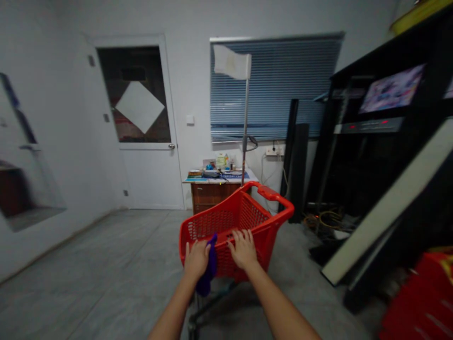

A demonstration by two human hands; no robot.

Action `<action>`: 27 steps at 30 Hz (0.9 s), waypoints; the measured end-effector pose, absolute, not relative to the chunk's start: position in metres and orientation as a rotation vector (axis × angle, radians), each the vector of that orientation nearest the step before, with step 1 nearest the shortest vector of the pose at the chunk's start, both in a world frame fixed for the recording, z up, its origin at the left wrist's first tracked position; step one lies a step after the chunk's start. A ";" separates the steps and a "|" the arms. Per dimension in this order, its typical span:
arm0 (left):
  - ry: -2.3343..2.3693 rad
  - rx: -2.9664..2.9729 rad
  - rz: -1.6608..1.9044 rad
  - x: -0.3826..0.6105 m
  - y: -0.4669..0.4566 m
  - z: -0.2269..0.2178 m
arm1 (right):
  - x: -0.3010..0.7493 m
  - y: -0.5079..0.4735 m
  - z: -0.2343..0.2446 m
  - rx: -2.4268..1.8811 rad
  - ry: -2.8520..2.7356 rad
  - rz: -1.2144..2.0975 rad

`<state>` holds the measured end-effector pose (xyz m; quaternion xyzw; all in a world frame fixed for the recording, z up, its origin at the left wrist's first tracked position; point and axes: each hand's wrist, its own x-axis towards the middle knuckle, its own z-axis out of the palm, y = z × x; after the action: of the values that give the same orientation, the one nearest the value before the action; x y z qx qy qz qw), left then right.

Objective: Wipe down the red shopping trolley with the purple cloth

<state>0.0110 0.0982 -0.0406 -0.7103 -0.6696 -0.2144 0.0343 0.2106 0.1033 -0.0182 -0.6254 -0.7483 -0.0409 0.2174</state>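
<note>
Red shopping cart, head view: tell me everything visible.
The red shopping cart has a plastic-looking mesh basket, solid rim and thick far-end handle, on a dark metal-looking frame over the grey floor. It looks empty. The left hand grips a dark blue cloth against the near rim; the right hand rests there.

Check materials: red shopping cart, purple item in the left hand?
The red shopping cart looks like moulded plastic, semi-gloss, with a one-piece mesh and thick rounded rim. The purple item seems soft fabric, matte and drooping below the left hand, though it's too blurred to confirm a weave.
</note>
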 end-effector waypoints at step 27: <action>-2.086 -2.092 -0.624 0.024 0.095 -0.034 | 0.208 0.099 -0.008 -1.798 -2.082 -0.017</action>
<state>0.0240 0.0946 -0.0343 -0.6916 -0.6895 -0.2062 0.0612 0.2081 0.0994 -0.0083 -0.6410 -0.7425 -0.0062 0.1942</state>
